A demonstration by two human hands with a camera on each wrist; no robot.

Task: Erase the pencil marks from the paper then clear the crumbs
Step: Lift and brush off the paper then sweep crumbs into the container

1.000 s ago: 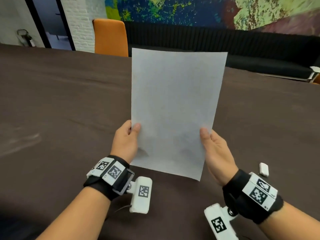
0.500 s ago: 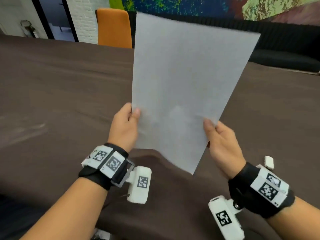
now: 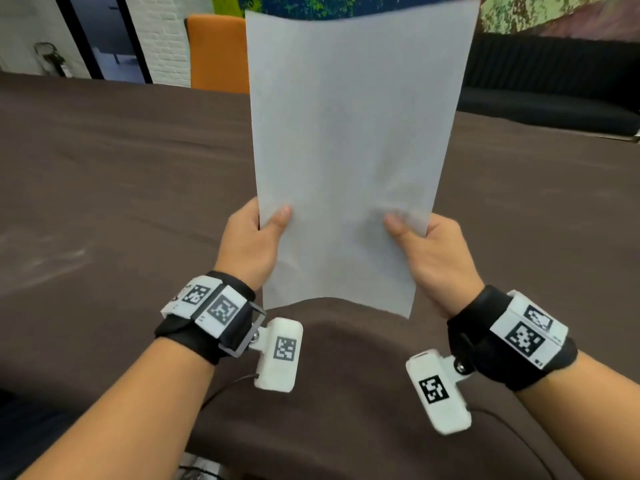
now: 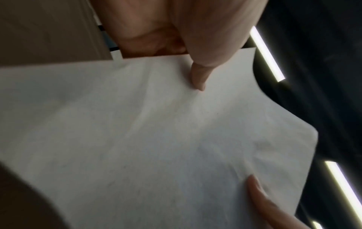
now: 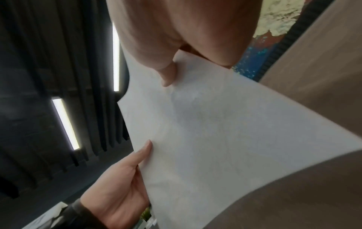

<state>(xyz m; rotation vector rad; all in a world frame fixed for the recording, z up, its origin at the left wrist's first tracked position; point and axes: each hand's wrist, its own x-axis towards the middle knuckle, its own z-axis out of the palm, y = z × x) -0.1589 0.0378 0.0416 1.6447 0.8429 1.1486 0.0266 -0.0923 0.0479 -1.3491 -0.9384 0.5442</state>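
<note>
The paper (image 3: 349, 161) is up in the air in front of you, held nearly upright above the near part of the table (image 3: 104, 188), its top edge reaching up over the mural (image 3: 554, 12) on the far wall. The sheet bows a little, with soft creases near where you grip it, and its lower edge hangs just clear of the tablecloth. No clear pencil marks show on the side facing you; the wrist views are too blurred to tell more. Your left hand (image 3: 247, 247) pinches the sheet's lower left edge, thumb on the front and fingers behind. Your right hand (image 3: 434, 258) pinches the lower right edge the same way, thumb pressed on the front face. From the left wrist view the thumb tip (image 4: 198, 79) presses the sheet (image 4: 156, 139), and the other hand's thumb shows at the far edge. Both wrists carry black bands with white marker blocks. Beyond the table stands an orange chair (image 3: 216, 53), and a black sofa (image 3: 554, 81) runs along the wall to the right.
</note>
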